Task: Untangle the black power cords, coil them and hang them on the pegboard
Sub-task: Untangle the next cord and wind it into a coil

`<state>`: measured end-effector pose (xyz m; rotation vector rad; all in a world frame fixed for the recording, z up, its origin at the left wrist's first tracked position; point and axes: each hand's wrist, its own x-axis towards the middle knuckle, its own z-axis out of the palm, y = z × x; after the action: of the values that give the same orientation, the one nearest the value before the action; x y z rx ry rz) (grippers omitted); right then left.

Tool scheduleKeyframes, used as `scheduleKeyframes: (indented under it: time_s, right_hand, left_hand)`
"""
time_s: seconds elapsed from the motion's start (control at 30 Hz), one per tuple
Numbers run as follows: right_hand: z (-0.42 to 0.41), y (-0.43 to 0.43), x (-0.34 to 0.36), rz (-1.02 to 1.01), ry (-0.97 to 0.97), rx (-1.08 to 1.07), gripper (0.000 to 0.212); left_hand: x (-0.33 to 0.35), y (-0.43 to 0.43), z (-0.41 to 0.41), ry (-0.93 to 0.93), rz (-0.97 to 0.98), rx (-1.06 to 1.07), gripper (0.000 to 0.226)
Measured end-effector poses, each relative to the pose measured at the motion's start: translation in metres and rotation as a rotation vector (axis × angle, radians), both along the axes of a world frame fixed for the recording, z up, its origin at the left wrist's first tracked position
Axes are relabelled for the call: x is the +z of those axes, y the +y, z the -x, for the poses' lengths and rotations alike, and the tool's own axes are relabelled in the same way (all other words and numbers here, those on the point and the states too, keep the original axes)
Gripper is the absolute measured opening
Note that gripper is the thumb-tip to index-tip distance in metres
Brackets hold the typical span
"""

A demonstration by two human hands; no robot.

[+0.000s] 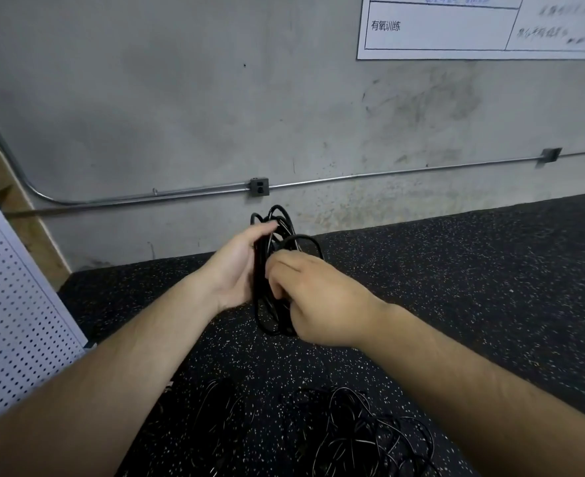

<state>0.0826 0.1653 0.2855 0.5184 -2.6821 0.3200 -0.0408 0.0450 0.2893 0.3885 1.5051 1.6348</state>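
A coiled black power cord (273,232) is held upright in front of me, above the speckled black floor. My left hand (234,266) supports the coil from the left, palm facing it and fingers fairly straight along the loops. My right hand (313,297) grips the coil's lower half from the right, fingers curled round the strands. A loose tangle of black cords (353,432) lies on the floor below my arms. The white pegboard (12,304) leans at the left edge.
A grey concrete wall stands ahead with a metal conduit (146,196) and an outlet box (259,186). A whiteboard (473,25) hangs at the upper right. A wooden board (19,215) sits behind the pegboard. Another dark cord bundle (215,407) lies near my left forearm.
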Motion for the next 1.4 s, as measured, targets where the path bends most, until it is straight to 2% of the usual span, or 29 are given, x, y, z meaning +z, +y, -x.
scheduleKeyframes:
  time_s: [0.1, 0.17, 0.23, 0.27, 0.33, 0.4, 0.43, 0.47, 0.5, 0.53, 0.6, 0.67, 0.73, 0.83, 0.93, 1.03, 1.1, 1.23, 1.33, 1.4]
  right_hand:
    - [0.005, 0.000, -0.006, -0.108, 0.036, -0.003, 0.025]
    - [0.007, 0.001, -0.008, -0.165, 0.049, 0.014, 0.024]
    - [0.003, 0.002, -0.009, -0.193, 0.065, 0.062, 0.021]
    - [-0.001, 0.003, -0.008, -0.149, 0.093, 0.079, 0.020]
    - [-0.006, 0.005, -0.003, 0.074, 0.218, -0.022, 0.034]
    - [-0.005, 0.010, 0.004, 0.363, 0.282, -0.331, 0.069]
    - [-0.005, 0.012, 0.008, 0.523, 0.170, -0.479, 0.094]
    - [-0.003, 0.015, 0.010, 0.683, -0.002, -0.534, 0.117]
    - [-0.002, 0.018, 0.008, 0.816, -0.164, -0.502, 0.131]
    - [-0.001, 0.020, 0.005, 0.920, -0.288, -0.428, 0.135]
    - [0.003, 0.025, -0.002, 1.056, -0.393, -0.319, 0.121]
    - [0.005, 0.028, -0.003, 1.136, -0.371, -0.291, 0.108]
    - [0.008, 0.033, -0.002, 1.149, -0.358, -0.268, 0.104]
    - [0.008, 0.035, 0.001, 1.154, -0.385, -0.242, 0.097]
    - [0.010, 0.032, -0.002, 1.175, -0.326, -0.264, 0.086]
    - [0.016, 0.032, -0.003, 1.191, -0.246, -0.330, 0.067]
    - [0.018, 0.034, -0.002, 1.180, -0.209, -0.362, 0.057]
    - [0.017, 0.034, -0.001, 1.308, -0.247, -0.239, 0.039]
    - [0.012, 0.036, 0.003, 1.405, -0.339, -0.145, 0.031]
    - [0.009, 0.037, 0.004, 1.470, -0.402, -0.146, 0.034]
  left_hand:
    - [-0.004, 0.003, -0.005, 0.077, 0.035, -0.047, 0.029]
    - [-0.007, 0.002, -0.005, 0.085, 0.029, -0.027, 0.031]
    - [-0.011, 0.001, 0.001, 0.134, 0.059, 0.084, 0.043]
    - [-0.011, 0.001, 0.004, 0.178, 0.068, 0.156, 0.038]
    - [-0.010, 0.003, 0.005, 0.259, 0.030, 0.238, 0.015]
    - [-0.007, 0.002, 0.005, 0.283, -0.004, 0.246, 0.010]
    - [-0.005, 0.000, 0.005, 0.276, -0.023, 0.222, 0.015]
    - [-0.004, -0.002, 0.005, 0.275, -0.036, 0.163, 0.022]
    - [-0.002, -0.004, 0.004, 0.279, -0.038, 0.091, 0.030]
    - [-0.001, -0.006, 0.003, 0.307, -0.025, 0.025, 0.032]
    - [0.002, -0.007, -0.002, 0.349, -0.023, -0.075, 0.034]
    - [0.003, -0.006, -0.006, 0.315, -0.046, -0.151, 0.035]
    - [0.005, -0.006, -0.011, 0.294, -0.064, -0.238, 0.027]
    - [0.006, -0.008, -0.013, 0.283, -0.069, -0.292, 0.029]
    - [0.004, -0.004, -0.015, 0.365, -0.041, -0.256, 0.025]
    - [0.002, 0.003, -0.018, 0.497, -0.017, -0.125, 0.021]
    - [0.002, 0.006, -0.019, 0.581, -0.005, -0.055, 0.009]
    - [-0.001, 0.015, -0.017, 0.805, 0.077, 0.133, 0.027]
    - [-0.003, 0.017, -0.021, 0.748, 0.102, 0.151, 0.033]
    - [-0.001, 0.014, -0.024, 0.673, 0.081, 0.040, 0.014]
